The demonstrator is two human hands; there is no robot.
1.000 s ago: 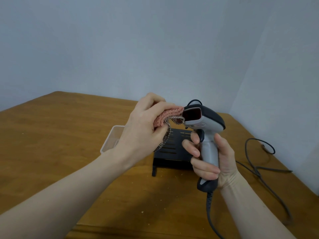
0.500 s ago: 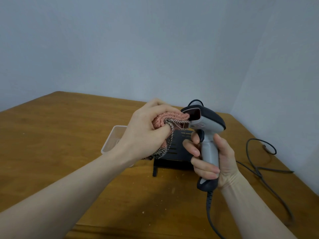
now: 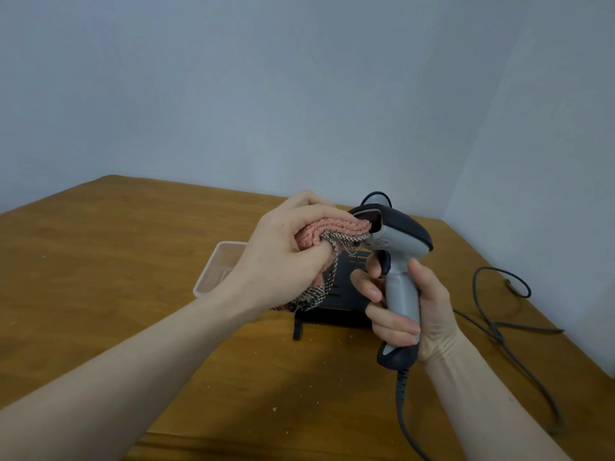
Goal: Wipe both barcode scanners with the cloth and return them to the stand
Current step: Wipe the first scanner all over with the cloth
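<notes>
My right hand point(image 3: 409, 304) grips the handle of a grey and black barcode scanner point(image 3: 397, 241), held upright above the table with its dark red window facing left. My left hand point(image 3: 283, 257) holds a bunched pink cloth point(image 3: 319, 232) with a checked edge and presses it against the scanner's window end. A black slotted stand point(image 3: 342, 291) sits on the table behind both hands, mostly hidden by them. A small dark curved part point(image 3: 377, 196) shows just behind the scanner's head; what it belongs to is unclear.
A clear plastic tray point(image 3: 216, 271) lies left of the stand. The scanner's dark cable point(image 3: 402, 404) drops toward me, and more cable point(image 3: 499, 327) loops over the wooden table point(image 3: 100, 261) at right. Walls meet close behind the table's far corner.
The cloth in my left hand has shifted slightly across the scanner's window end, rubbing it. My right hand and the scanner have stayed almost still.
</notes>
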